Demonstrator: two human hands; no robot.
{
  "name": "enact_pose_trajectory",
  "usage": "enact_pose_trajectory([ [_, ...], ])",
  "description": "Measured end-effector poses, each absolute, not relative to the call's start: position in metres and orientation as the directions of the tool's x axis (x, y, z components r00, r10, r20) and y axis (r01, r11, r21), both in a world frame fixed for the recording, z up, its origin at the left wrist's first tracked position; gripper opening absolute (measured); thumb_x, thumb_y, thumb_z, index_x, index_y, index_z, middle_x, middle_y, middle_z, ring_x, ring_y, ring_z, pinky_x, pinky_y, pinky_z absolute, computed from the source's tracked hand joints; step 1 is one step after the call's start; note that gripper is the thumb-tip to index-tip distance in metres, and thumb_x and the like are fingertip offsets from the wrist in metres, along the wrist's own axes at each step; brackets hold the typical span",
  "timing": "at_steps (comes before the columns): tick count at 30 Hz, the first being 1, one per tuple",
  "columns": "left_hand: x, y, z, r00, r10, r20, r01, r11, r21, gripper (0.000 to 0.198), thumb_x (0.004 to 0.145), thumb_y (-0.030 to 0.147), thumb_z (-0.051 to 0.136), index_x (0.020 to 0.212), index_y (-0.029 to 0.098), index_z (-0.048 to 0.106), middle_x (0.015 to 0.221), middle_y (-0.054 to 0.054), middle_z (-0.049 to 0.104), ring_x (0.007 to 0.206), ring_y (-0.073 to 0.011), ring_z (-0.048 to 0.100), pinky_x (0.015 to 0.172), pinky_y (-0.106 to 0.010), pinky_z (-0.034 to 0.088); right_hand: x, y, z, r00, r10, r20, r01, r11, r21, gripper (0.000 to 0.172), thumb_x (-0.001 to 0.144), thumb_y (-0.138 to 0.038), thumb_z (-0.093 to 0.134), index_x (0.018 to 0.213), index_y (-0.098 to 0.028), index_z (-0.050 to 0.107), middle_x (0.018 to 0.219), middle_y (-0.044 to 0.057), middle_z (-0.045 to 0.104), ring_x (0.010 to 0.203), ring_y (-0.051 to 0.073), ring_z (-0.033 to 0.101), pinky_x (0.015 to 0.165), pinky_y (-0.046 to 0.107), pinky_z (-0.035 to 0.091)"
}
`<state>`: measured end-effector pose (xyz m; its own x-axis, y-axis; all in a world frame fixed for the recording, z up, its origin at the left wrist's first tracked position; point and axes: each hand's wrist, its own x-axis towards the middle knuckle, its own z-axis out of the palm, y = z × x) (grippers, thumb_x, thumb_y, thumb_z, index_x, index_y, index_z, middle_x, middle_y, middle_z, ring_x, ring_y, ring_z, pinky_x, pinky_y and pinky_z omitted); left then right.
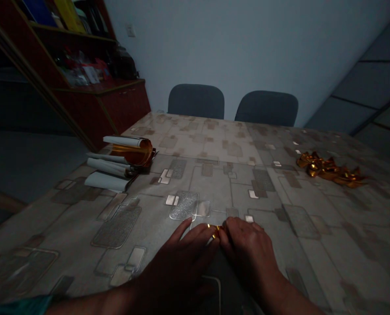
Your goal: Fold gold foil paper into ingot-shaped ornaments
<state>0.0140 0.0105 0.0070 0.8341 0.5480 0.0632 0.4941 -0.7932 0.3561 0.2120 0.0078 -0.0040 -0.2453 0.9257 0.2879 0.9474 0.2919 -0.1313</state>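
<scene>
Item: one small piece of shiny gold foil [218, 228], mostly covered by fingers; location, near edge of the table, between the two hands, its full shape hidden.

Left hand [188, 247]: bare, back upward, narrowed on the gold piece from the left, one outer finger spread apart from the others; teal fabric sleeve [24, 306] at the near left.

Right hand [249, 243]: bare, fingers bent and close together, gripping the same piece from the right; fingertips of the two hands nearly meet there.

Table [214, 186]: covered in a grey-beige sheet printed with rounded rectangles and thin lines, some patches glossy.

Stack, left side of table: curved, folded sheets of gold and grey-white paper [116, 162], folds opening in layers.

Group, right side of table: several folded, pointed shiny gold foil shapes [329, 170], lying close together in an uneven row, well apart from the hands.

Far side: two dark grey chairs with rounded backs [196, 101], side by side, before a pale blue-grey wall [234, 48].

Far left: reddish-brown wooden cabinet [125, 107], its shelves holding mixed goods, dimly lit.
</scene>
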Motion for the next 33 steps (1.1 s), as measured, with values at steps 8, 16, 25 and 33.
enact_pose_trajectory([
  [8,0.012,0.013,0.009,0.837,0.545,0.053,0.491,-0.79,0.366,0.072,0.082,0.034,0.071,0.143,0.019,0.036,0.144,-0.015,0.049,0.133,-0.0352,0.045,0.113,-0.063,0.028,0.212,0.009,-0.004,-0.235,0.921,0.31,0.941,0.296,-0.167,0.016,0.086,-0.019,0.054,0.071,-0.022,0.05,0.06,0.001,0.067,0.052,0.02,0.064,0.054,0.03,0.034],
  [16,0.011,0.012,0.015,0.851,0.518,0.089,0.463,-0.819,0.34,0.067,0.084,0.027,0.067,0.144,0.027,0.037,0.145,-0.016,0.046,0.132,-0.0352,0.045,0.109,-0.068,0.03,0.22,0.009,0.002,-0.246,0.95,0.192,0.891,0.3,-0.341,0.007,0.087,-0.017,0.052,0.082,-0.021,0.051,0.068,0.002,0.069,0.06,0.022,0.066,0.057,0.03,0.038],
  [25,0.012,0.016,0.008,0.861,0.479,0.172,0.438,-0.869,0.231,0.052,0.084,0.037,0.067,0.133,0.032,0.049,0.136,-0.017,0.049,0.122,-0.0362,0.051,0.102,-0.069,0.037,0.226,0.007,0.012,-0.163,0.982,0.092,0.911,0.185,-0.367,0.013,0.087,-0.033,0.06,0.084,-0.021,0.054,0.065,0.002,0.068,0.058,0.024,0.065,0.051,0.027,0.031],
  [33,0.012,0.017,0.004,0.853,0.485,0.193,0.456,-0.872,0.178,0.057,0.08,0.047,0.071,0.132,0.036,0.05,0.132,-0.016,0.051,0.12,-0.0355,0.053,0.099,-0.068,0.04,0.226,0.013,0.003,-0.196,0.962,0.19,0.933,0.242,-0.265,0.005,0.086,-0.019,0.062,0.087,-0.02,0.057,0.065,-0.001,0.069,0.054,0.019,0.063,0.051,0.027,0.029],
])
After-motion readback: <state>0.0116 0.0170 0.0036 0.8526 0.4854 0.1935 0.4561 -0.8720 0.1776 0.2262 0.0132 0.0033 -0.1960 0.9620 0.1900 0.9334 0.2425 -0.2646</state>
